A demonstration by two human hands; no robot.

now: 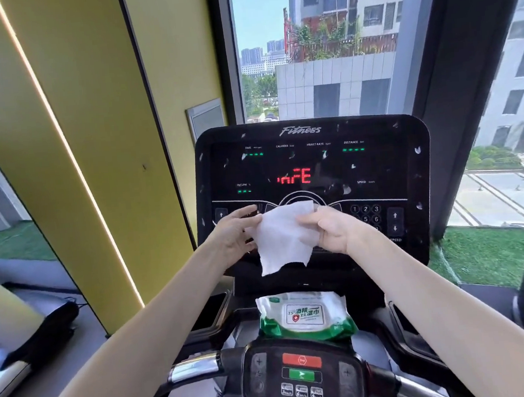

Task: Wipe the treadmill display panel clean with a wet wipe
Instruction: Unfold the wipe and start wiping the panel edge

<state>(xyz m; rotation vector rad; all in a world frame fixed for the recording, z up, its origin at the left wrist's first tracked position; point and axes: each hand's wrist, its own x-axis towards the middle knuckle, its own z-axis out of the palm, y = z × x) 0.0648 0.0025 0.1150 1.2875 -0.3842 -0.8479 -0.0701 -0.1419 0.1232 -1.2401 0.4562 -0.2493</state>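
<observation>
White wipe (281, 239) between both hands (233, 232) (331, 230)

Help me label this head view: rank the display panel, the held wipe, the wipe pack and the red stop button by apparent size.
1. display panel, clearly largest.
2. wipe and wipe pack look alike; the pack is nearer the camera, so unranked.
3. red stop button, smallest.

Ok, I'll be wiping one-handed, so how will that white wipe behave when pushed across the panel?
Probably floppy: the wet wipe hangs limp below where the left hand and right hand pinch it. Likely very light, since two pinches alone carry it. Pushed across the display panel it may bunch, so a flat palm behind it should help.
</observation>
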